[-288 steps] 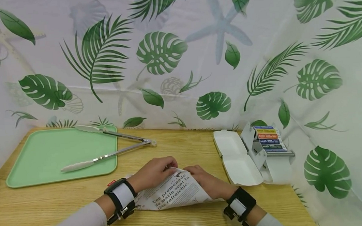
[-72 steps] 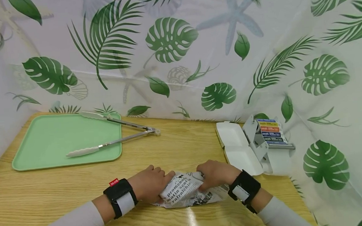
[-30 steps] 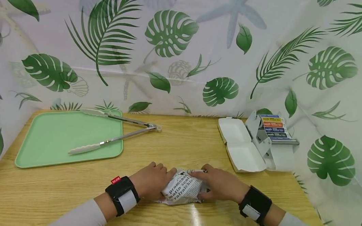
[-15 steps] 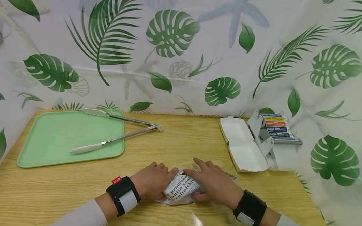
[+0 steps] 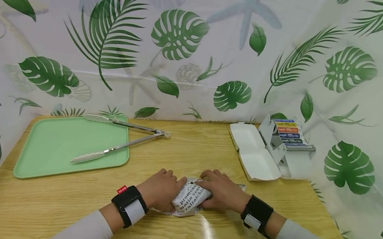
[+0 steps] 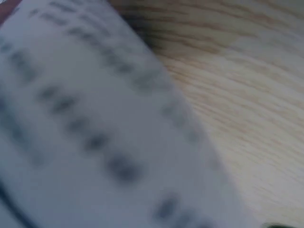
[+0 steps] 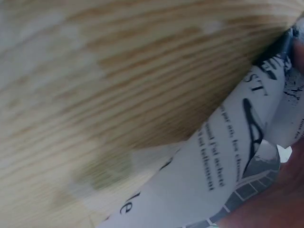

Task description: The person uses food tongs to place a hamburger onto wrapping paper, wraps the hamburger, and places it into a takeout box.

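Between both hands, low in the middle of the head view, lies a bundle wrapped in newsprint-patterned paper (image 5: pixel 189 197). The left hand (image 5: pixel 159 191) grips its left side, thumb on top. At the other end, the right hand (image 5: pixel 222 192) pinches the paper between thumb and fingers. A loose paper edge shows beyond that hand. What the paper contains is hidden. Blurred printed paper (image 6: pixel 95 133) fills much of the left wrist view. Folded, creased paper (image 7: pixel 204 175) runs under the fingers in the right wrist view.
A green tray (image 5: pixel 56 141) is at the back left, with spread tongs (image 5: pixel 140 140) lying partly on it. An opened white takeaway box (image 5: pixel 260 162) sits at the right, beside a metal dispenser with coloured labels (image 5: pixel 288 132). A leaf-patterned curtain (image 5: pixel 189 72) hangs behind the wooden table (image 5: pixel 193 155).
The paper sheet, wide and loose at first, is now folded into a smaller bundle. The right hand moved from the right flap inward and, after spreading its fingers, grips the paper's right end again.
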A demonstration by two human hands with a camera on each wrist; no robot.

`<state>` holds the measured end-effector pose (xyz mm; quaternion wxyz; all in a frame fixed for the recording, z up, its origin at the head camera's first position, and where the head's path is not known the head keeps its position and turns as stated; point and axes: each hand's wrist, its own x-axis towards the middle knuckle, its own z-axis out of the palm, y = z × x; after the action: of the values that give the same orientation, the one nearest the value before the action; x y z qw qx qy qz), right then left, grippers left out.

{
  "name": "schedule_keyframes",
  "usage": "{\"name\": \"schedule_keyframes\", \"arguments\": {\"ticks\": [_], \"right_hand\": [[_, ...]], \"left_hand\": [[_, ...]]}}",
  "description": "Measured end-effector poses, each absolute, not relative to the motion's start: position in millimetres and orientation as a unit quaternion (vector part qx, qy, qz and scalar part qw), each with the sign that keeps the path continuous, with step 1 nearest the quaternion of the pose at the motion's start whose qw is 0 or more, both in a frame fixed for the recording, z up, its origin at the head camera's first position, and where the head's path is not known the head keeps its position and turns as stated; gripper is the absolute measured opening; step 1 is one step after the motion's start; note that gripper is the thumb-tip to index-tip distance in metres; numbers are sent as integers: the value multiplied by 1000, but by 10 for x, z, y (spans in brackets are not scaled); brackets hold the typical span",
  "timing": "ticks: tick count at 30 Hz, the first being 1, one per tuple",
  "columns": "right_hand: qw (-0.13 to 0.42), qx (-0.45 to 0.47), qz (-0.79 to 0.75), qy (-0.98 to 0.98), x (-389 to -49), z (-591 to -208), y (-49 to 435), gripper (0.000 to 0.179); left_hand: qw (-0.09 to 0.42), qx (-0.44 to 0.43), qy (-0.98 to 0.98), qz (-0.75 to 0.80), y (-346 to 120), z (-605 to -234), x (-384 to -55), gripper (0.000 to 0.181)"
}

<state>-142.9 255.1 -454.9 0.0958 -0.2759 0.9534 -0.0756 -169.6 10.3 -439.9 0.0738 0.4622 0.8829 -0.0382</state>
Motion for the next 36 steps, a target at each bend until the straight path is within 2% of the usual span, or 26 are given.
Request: {"name": "schedule_keyframes", "arguments": {"ticks": [4,6,15,21,27,32,36], "right_hand": [[94,-281,-80,952,-1470,-4573,2539,60],[94,-280,-82,952,-1481,-4586,2537,59],[108,-283,-75,950,-1496,-4570,2521,57],[121,-303,-54,944,-1546,-4482,2513,58],[142,-271,-79,949,-1580,-4464,2503,69],[188,-193,-65,961,-1620,-4400,2472,78],[254,-145,-69,954,-1706,-4272,2494,59]], "left_hand": [[16,475,876,-79,121,-4415,-1713,93],[3,484,871,-88,129,-4427,-1719,93],[47,512,857,-36,113,-4472,-1730,101],[36,517,855,-23,102,-4476,-1742,103],[12,532,846,-33,90,-4496,-1751,98],[4,536,843,-34,97,-4493,-1741,92],[2,534,845,-31,113,-4474,-1732,90]]}}
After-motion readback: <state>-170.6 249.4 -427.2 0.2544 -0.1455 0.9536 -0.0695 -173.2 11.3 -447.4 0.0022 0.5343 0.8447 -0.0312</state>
